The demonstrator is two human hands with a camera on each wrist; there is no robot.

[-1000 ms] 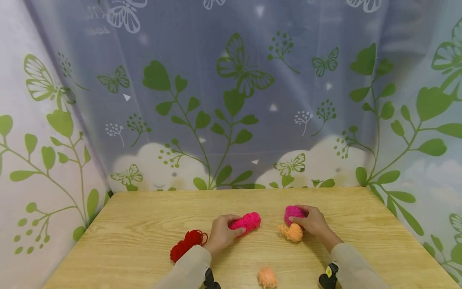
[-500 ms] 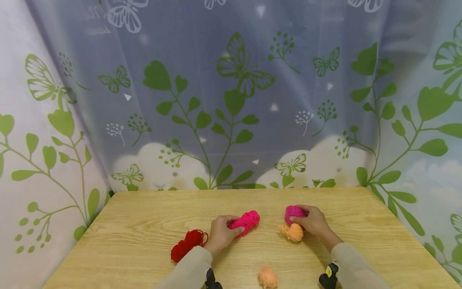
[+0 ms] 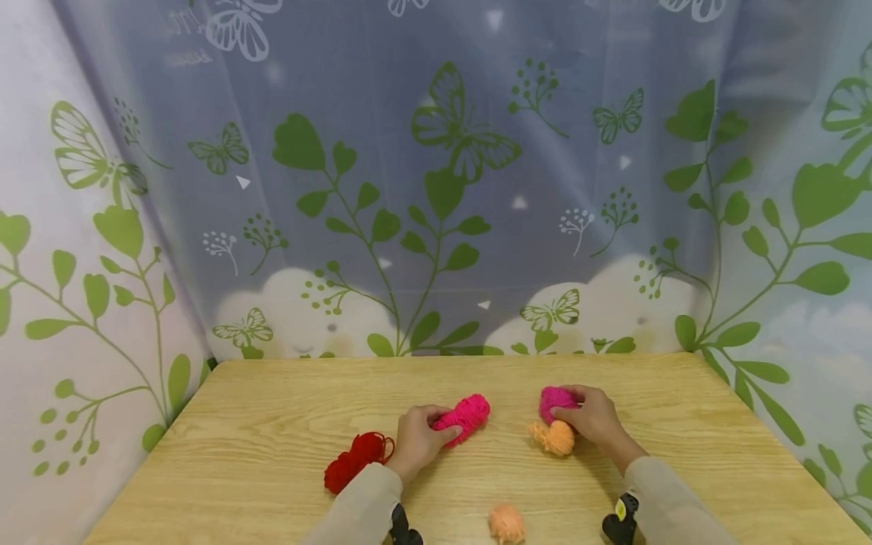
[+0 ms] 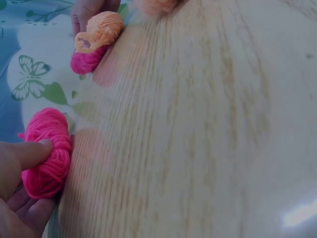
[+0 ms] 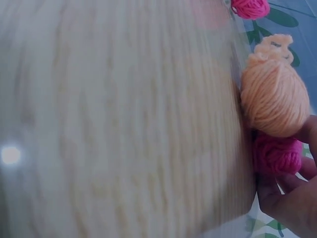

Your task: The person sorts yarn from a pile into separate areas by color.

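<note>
- left hand (image 3: 417, 440) is curled round the near end of the pink yarn skein (image 3: 465, 418); thumb is pressed on the skein's side in the left wrist view (image 4: 47, 153); skein lies on the wooden table (image 3: 272, 424), just left of centre
- right hand (image 3: 594, 418) is closed over a second pink yarn ball (image 3: 555, 400); an orange yarn ball (image 3: 553, 437) is touching that pink one on the near side; both are seen pressed together in the right wrist view (image 5: 275, 96)
- change over the last second: the pink skein is seen shifted slightly away from the person, its far end a little higher in the head view; left hand is kept on it in the same grip; a small push or roll is judged, not a lift
- right hand and its two balls are unchanged; no pick-up is judged there yet
- untouched: red yarn bundle (image 3: 354, 460) left of the left sleeve; small orange ball (image 3: 506, 522) at the near table edge; both well apart from the hands
- leaf-and-butterfly curtain (image 3: 436, 189) is hung behind the table
</note>
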